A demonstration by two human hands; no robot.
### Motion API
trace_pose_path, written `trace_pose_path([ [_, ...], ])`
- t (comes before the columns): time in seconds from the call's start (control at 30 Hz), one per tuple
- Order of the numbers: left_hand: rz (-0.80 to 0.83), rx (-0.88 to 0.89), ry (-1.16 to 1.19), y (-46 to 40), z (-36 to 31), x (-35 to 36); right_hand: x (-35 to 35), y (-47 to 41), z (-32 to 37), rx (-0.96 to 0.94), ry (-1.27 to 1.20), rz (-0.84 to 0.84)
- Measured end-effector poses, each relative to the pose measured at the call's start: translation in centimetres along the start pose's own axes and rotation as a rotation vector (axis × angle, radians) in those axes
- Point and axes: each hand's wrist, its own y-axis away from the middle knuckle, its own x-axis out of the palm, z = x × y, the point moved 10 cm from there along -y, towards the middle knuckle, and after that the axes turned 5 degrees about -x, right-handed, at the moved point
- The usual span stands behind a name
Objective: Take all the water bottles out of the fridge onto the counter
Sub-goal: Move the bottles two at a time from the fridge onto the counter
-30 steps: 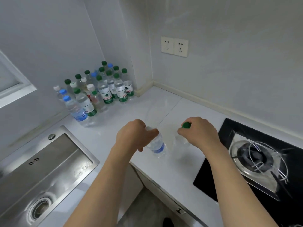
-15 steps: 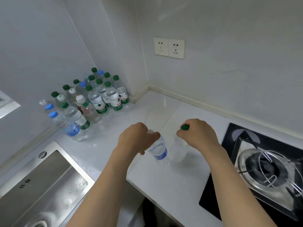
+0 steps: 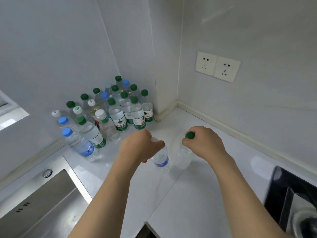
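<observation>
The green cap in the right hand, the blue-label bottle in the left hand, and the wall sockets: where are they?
green cap (image 3: pixel 190 135), head view, on the cap's top.
blue-label bottle (image 3: pixel 161 161), head view, on the body at its label.
wall sockets (image 3: pixel 217 66), head view, where the two plates meet.

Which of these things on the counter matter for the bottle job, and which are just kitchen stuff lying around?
Part of the job:
- blue-label bottle, held at its neck by the left hand
- green-cap bottle, gripped at the top by the right hand
- cluster of bottles standing in the corner
- counter

Just there:
- sink
- wall sockets
- gas stove
</observation>
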Motion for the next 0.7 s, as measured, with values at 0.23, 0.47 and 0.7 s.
trace_pose_path([
  [0.23, -0.039, -0.077, -0.021, -5.9, 6.3, -2.7, 3.9, -7.4, 7.0, -0.116, 0.049, 0.082],
  [0.47, -0.072, -0.138, -0.03, -11.4, 11.3, -4.2, 8.2, -13.1, 13.2, -0.222, 0.106, 0.159],
  [0.7, -0.134, -0.176, -0.054, -14.6, 14.1, -5.8, 12.4, -16.6, 17.7, -0.347, 0.162, 0.251],
])
